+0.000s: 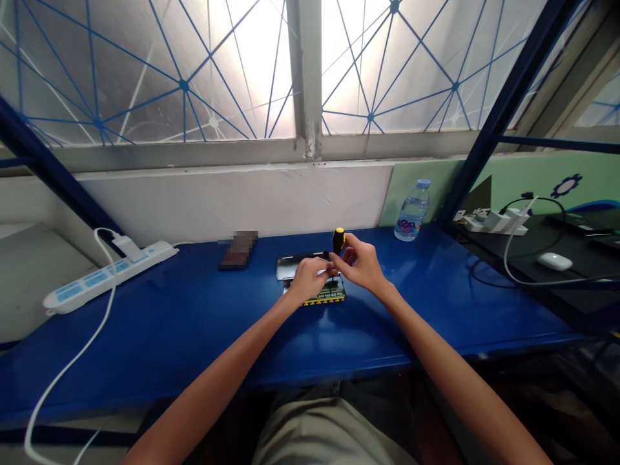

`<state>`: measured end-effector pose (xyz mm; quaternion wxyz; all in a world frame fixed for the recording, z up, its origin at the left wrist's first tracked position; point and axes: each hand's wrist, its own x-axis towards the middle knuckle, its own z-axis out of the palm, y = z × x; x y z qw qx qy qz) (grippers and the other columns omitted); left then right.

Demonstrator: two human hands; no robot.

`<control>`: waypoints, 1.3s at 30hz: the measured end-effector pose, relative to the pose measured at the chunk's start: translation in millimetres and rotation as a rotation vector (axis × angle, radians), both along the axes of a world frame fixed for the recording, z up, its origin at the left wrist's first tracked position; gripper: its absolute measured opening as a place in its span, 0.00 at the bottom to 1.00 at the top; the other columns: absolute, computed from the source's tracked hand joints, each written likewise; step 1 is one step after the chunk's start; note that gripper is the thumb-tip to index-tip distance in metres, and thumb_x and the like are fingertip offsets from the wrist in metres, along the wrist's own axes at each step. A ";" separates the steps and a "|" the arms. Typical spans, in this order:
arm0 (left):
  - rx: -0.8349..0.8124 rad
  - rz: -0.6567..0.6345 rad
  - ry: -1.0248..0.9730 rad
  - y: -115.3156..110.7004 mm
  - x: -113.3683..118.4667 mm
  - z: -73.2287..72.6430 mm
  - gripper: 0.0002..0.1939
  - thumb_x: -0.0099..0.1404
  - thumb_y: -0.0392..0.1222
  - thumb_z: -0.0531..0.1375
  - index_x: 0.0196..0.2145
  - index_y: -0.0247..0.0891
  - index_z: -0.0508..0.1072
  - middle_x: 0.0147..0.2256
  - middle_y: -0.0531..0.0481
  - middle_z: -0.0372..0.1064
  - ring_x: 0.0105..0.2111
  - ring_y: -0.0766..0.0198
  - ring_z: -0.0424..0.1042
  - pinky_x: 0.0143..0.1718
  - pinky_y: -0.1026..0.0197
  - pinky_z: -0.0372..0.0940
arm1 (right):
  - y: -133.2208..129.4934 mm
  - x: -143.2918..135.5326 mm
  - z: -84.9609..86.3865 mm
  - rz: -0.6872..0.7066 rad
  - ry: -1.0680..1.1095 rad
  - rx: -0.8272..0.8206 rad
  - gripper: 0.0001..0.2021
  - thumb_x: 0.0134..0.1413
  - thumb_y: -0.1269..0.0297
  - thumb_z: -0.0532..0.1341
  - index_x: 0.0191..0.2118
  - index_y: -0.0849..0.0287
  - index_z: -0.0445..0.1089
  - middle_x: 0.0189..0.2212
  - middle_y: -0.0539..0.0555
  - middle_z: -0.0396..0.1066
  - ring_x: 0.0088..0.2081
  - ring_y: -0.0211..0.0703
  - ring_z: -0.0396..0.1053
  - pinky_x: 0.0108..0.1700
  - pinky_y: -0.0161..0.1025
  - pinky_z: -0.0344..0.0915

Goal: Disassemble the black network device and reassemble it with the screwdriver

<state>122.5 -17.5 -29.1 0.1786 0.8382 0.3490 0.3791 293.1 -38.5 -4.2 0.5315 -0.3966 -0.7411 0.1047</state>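
Observation:
My right hand [362, 263] grips a screwdriver [338, 241] with a black handle and a yellow end, held upright. My left hand [310, 279] is closed, its fingertips together close beside the right fingers; whatever they may pinch is hidden. Under both hands lies a small flat case or device [323, 298] with green inside and a yellow-and-black front edge. Just behind it is a dark panel [287, 267] with a shiny grey face, partly covered by my left hand.
A pixelated dark flat object [239, 250] lies to the left on the blue table [194, 342]. A white power strip [111, 274] with a cable is at far left. A water bottle [413, 212] stands back right. Further right are a white mouse [555, 261] and cables.

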 end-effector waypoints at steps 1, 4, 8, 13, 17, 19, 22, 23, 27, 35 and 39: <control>-0.002 0.003 0.004 0.2 0.1 -0.1 0.09 0.62 0.28 0.63 0.32 0.39 0.82 0.33 0.49 0.81 0.35 0.58 0.78 0.39 0.62 0.67 | 0.0 0.2 0.0 0.002 0.000 0.001 0.08 0.55 0.61 0.63 0.36 0.55 0.62 0.28 0.48 0.70 0.20 0.35 0.67 0.24 0.33 0.61; -0.007 0.024 0.017 0.1 0.7 -0.4 0.10 0.63 0.30 0.62 0.32 0.40 0.83 0.33 0.50 0.81 0.35 0.58 0.79 0.40 0.61 0.67 | 0.1 0.3 -0.1 0.004 -0.003 -0.004 0.08 0.54 0.62 0.63 0.35 0.55 0.62 0.26 0.47 0.70 0.20 0.35 0.67 0.24 0.33 0.60; -0.013 0.052 0.025 -1.5 1.2 0.1 0.09 0.64 0.33 0.63 0.33 0.41 0.83 0.32 0.50 0.82 0.34 0.57 0.79 0.40 0.61 0.68 | 0.0 -0.7 -0.5 0.001 0.008 -0.025 0.09 0.54 0.61 0.64 0.33 0.55 0.61 0.24 0.46 0.68 0.19 0.35 0.66 0.23 0.34 0.59; -0.026 0.008 -0.082 -4.5 0.2 6.8 0.07 0.63 0.39 0.66 0.39 0.41 0.83 0.41 0.48 0.81 0.43 0.55 0.79 0.47 0.59 0.69 | 4.4 3.6 0.4 -0.009 0.123 -0.075 0.09 0.56 0.57 0.63 0.34 0.55 0.65 0.23 0.47 0.68 0.21 0.37 0.66 0.25 0.35 0.61; -0.014 0.066 -0.102 -5.1 -3.2 11.6 0.12 0.63 0.43 0.67 0.44 0.41 0.81 0.45 0.47 0.80 0.47 0.55 0.78 0.52 0.56 0.68 | 14.8 19.0 0.7 -0.160 0.233 -0.043 0.12 0.57 0.53 0.63 0.35 0.55 0.66 0.25 0.48 0.70 0.22 0.38 0.66 0.25 0.35 0.63; -0.012 0.090 -0.085 -4.0 -5.4 11.1 0.10 0.64 0.42 0.66 0.43 0.41 0.81 0.44 0.47 0.80 0.46 0.55 0.78 0.52 0.55 0.69 | 20.8 27.7 -1.1 -0.236 0.207 -0.018 0.12 0.56 0.52 0.63 0.34 0.55 0.65 0.23 0.48 0.69 0.22 0.39 0.66 0.26 0.36 0.63; -0.010 0.113 -0.063 -1.5 -7.8 8.5 0.07 0.65 0.41 0.64 0.39 0.40 0.82 0.42 0.46 0.81 0.45 0.55 0.78 0.52 0.55 0.69 | 27.9 35.4 -5.8 -0.286 0.156 -0.029 0.12 0.56 0.52 0.63 0.33 0.55 0.65 0.22 0.49 0.68 0.23 0.41 0.68 0.27 0.36 0.64; -0.008 0.115 -0.059 -0.6 -8.3 7.7 0.07 0.65 0.41 0.64 0.39 0.40 0.82 0.41 0.47 0.81 0.45 0.55 0.78 0.51 0.55 0.69 | 29.5 36.1 -7.5 -0.290 0.142 -0.037 0.12 0.56 0.52 0.63 0.32 0.55 0.65 0.22 0.49 0.69 0.24 0.42 0.68 0.28 0.37 0.64; 0.010 0.108 -0.052 1.2 -9.3 6.9 0.06 0.65 0.41 0.63 0.37 0.41 0.82 0.40 0.48 0.81 0.43 0.56 0.79 0.50 0.56 0.69 | 32.2 33.1 -11.4 -0.263 0.102 -0.058 0.13 0.56 0.52 0.63 0.31 0.55 0.65 0.24 0.51 0.71 0.26 0.44 0.71 0.29 0.37 0.65; -0.001 0.116 -0.018 1.6 -8.4 5.6 0.07 0.66 0.41 0.62 0.37 0.42 0.82 0.40 0.49 0.81 0.44 0.56 0.79 0.49 0.57 0.70 | 31.2 31.8 -11.2 -0.261 0.055 -0.062 0.13 0.57 0.54 0.62 0.29 0.55 0.63 0.23 0.51 0.71 0.26 0.44 0.70 0.31 0.38 0.64; -0.001 0.130 -0.014 1.3 -8.0 5.9 0.07 0.66 0.40 0.62 0.38 0.40 0.82 0.41 0.48 0.81 0.44 0.56 0.79 0.50 0.56 0.70 | 31.0 33.1 -11.5 -0.274 0.048 -0.064 0.12 0.56 0.55 0.62 0.28 0.56 0.64 0.23 0.50 0.71 0.25 0.43 0.70 0.31 0.38 0.63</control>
